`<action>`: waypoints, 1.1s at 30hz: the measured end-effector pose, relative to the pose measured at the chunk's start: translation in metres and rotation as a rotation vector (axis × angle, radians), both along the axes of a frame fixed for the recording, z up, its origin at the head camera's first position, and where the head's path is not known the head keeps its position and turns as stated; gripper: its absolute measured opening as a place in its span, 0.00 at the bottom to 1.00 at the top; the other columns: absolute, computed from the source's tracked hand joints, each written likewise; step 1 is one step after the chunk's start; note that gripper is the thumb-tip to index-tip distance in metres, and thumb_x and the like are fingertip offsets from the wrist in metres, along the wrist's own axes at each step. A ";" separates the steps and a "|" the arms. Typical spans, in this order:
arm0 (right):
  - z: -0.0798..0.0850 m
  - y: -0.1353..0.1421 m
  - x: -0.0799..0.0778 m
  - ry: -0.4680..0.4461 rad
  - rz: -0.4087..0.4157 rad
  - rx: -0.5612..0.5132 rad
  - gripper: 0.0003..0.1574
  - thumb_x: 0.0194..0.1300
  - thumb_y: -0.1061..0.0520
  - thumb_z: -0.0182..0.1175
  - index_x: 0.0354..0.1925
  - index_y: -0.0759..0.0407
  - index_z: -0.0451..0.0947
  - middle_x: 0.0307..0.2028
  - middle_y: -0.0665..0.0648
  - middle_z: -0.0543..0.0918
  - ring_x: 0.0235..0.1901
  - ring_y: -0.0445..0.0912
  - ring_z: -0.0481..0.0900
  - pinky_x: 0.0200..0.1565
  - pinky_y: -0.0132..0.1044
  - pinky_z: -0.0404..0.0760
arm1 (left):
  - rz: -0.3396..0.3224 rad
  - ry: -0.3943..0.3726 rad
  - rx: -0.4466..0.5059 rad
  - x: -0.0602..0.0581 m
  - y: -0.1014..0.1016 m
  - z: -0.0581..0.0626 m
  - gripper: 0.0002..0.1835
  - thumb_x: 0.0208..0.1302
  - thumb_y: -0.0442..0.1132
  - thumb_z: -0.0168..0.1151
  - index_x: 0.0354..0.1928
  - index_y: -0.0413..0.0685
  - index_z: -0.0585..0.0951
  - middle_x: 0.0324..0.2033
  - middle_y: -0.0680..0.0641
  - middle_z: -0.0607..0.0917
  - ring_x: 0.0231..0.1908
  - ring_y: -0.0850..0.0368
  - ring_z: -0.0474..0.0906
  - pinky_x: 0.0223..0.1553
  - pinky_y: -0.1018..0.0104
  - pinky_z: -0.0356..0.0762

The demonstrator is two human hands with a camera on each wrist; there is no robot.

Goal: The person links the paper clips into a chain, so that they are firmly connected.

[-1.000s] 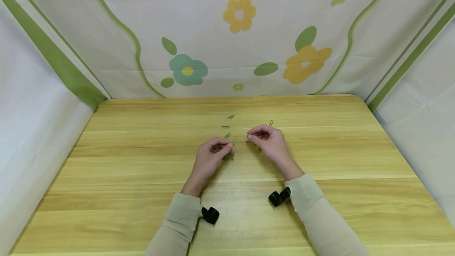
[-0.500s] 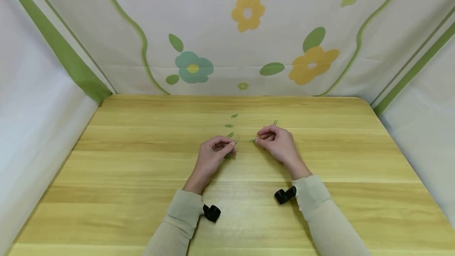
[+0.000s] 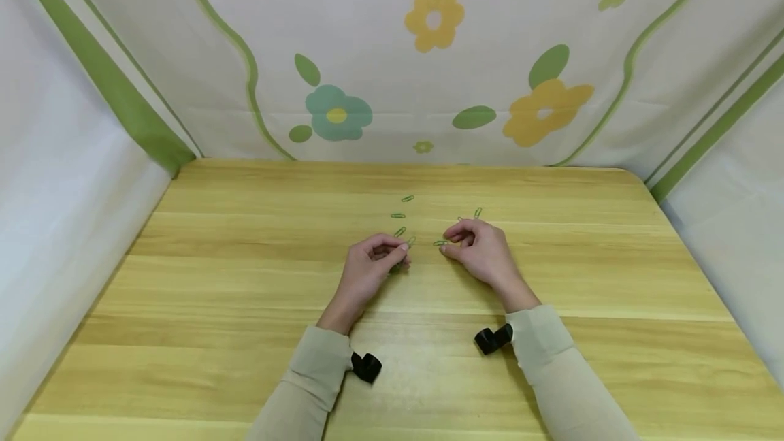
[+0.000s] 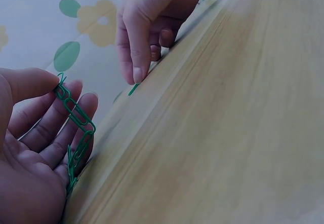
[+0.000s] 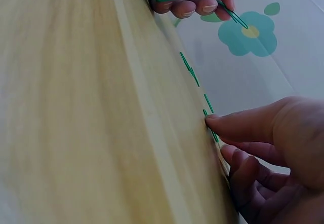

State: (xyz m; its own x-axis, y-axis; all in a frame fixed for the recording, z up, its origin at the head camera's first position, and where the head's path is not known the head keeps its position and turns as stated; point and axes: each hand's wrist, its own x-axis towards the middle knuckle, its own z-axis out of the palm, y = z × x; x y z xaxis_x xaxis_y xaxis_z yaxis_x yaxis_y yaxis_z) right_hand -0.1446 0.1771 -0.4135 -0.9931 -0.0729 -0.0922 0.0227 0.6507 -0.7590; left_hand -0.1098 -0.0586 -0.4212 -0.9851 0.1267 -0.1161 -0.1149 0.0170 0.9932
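My left hand point(image 3: 373, 260) pinches the end of a chain of linked green paper clips point(image 4: 78, 115) between thumb and forefinger. The top clip point(image 3: 412, 241) points up past the fingertips; the rest of the chain hangs in front of the curled fingers. Across from it, my right hand point(image 3: 480, 250) is low over the table, its thumb tip right at a single green paper clip point(image 3: 439, 243) lying there. Thumb and forefinger stand a little apart around that clip. In the right wrist view the thumb overlaps this clip point(image 5: 205, 112).
Loose green paper clips lie farther back: one clip point(image 3: 400, 231) by the left hand, two more point(image 3: 398, 216) point(image 3: 407, 199) behind it. Another point(image 3: 478, 212) lies beyond the right hand, beside one partly hidden point(image 3: 461, 219). A flowered cloth point(image 3: 380, 53) hangs behind the wooden table point(image 3: 214, 278).
The right thumb and forefinger have parted and come down around the loose clip, which now shows more. The left hand keeps its chain nearly still. The head view has shifted slightly.
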 end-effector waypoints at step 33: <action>0.000 -0.003 -0.004 -0.005 0.014 0.088 0.06 0.71 0.53 0.73 0.41 0.54 0.89 0.36 0.54 0.88 0.32 0.48 0.79 0.39 0.40 0.76 | -0.011 0.015 0.008 -0.002 0.000 -0.001 0.09 0.76 0.39 0.68 0.49 0.41 0.89 0.40 0.40 0.92 0.40 0.53 0.90 0.48 0.60 0.89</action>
